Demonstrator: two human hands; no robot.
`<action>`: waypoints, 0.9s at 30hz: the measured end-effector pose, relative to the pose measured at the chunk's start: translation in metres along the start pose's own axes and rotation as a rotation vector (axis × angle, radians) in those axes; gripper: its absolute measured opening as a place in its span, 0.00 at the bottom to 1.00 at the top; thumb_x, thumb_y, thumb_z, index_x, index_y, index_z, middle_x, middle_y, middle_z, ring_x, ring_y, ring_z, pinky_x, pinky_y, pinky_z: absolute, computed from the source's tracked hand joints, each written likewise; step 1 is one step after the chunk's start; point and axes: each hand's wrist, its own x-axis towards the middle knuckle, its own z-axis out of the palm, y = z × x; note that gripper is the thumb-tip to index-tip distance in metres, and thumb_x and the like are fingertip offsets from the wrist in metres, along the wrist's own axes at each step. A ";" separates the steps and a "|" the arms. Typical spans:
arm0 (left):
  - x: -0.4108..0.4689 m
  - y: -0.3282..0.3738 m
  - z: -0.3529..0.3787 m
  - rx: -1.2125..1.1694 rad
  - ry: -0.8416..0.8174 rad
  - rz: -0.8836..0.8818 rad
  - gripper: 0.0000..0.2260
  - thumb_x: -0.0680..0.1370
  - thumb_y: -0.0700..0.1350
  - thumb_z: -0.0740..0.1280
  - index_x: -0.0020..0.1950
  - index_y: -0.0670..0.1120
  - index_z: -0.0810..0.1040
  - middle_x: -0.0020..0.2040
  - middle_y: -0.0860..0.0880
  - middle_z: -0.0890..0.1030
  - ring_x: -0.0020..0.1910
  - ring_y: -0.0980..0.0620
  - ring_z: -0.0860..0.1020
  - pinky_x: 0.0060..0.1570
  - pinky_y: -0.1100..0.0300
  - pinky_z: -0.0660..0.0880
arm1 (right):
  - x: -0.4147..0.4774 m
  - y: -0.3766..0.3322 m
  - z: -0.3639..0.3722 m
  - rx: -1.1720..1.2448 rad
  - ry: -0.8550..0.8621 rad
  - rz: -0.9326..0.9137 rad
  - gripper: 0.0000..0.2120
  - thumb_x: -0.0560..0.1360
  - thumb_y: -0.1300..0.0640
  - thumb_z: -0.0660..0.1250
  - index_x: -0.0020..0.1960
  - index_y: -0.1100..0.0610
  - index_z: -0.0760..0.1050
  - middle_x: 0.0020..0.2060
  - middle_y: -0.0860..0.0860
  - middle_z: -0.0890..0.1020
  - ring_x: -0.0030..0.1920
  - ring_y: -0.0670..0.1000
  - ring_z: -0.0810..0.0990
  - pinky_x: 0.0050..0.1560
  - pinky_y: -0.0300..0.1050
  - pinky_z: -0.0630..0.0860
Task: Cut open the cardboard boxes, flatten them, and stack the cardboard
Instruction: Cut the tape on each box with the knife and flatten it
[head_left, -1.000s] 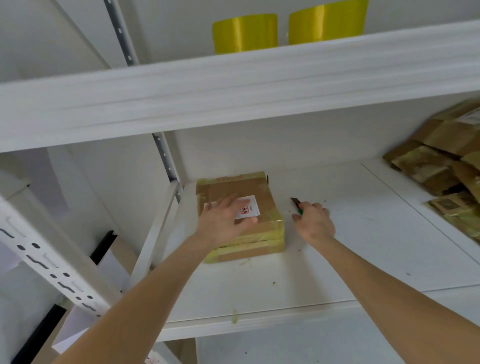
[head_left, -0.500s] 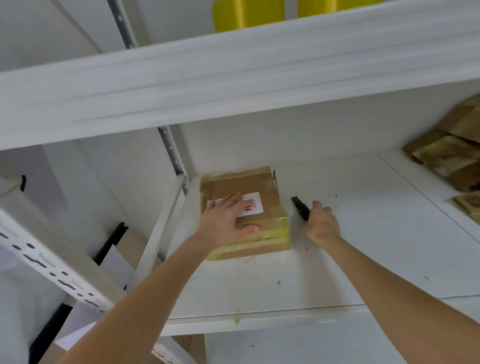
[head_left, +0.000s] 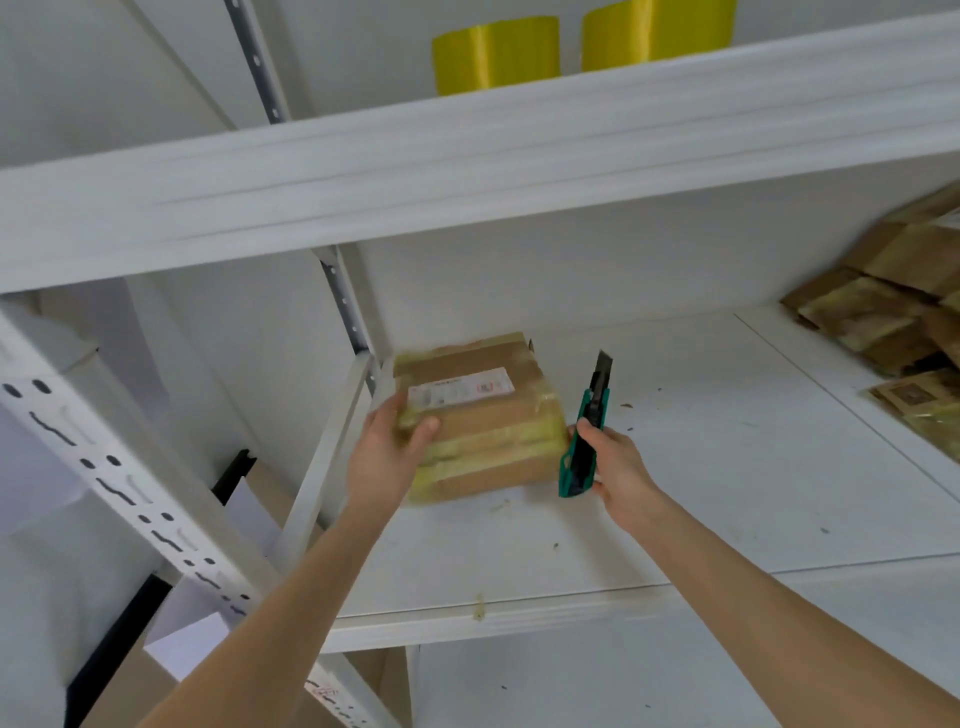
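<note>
Left hand (head_left: 387, 460) grips the near left corner of the box (head_left: 483, 415), thumb on top. Right hand (head_left: 621, 465) is wrapped round the knife (head_left: 584, 441), blade out, just beside the box's right side. The box sits taped shut at the left end of the shelf (head_left: 701, 509). Step: opening cut, apparently not begun. Next, set the blade on a tape seam, clear of the left fingers. Flattened cardboard (head_left: 893, 322) lies far right
</note>
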 end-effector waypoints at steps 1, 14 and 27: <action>0.008 0.008 -0.006 0.039 0.060 0.031 0.24 0.77 0.58 0.64 0.72 0.53 0.67 0.64 0.47 0.75 0.60 0.47 0.76 0.53 0.57 0.70 | -0.002 -0.008 0.005 0.023 -0.009 -0.029 0.08 0.81 0.53 0.62 0.52 0.57 0.76 0.43 0.53 0.81 0.42 0.52 0.80 0.54 0.53 0.76; 0.040 0.058 -0.013 0.954 -0.170 0.379 0.60 0.59 0.78 0.63 0.78 0.46 0.41 0.79 0.48 0.42 0.77 0.43 0.39 0.70 0.35 0.40 | -0.014 -0.046 0.050 0.034 0.052 -0.192 0.03 0.79 0.55 0.65 0.47 0.52 0.76 0.41 0.53 0.79 0.44 0.56 0.79 0.53 0.53 0.77; 0.038 0.063 0.014 0.844 -0.189 0.537 0.57 0.60 0.68 0.73 0.78 0.43 0.50 0.74 0.47 0.59 0.72 0.44 0.60 0.73 0.45 0.55 | -0.027 -0.032 -0.016 -0.672 0.027 -0.397 0.09 0.76 0.54 0.67 0.56 0.50 0.79 0.37 0.48 0.80 0.41 0.51 0.80 0.42 0.42 0.74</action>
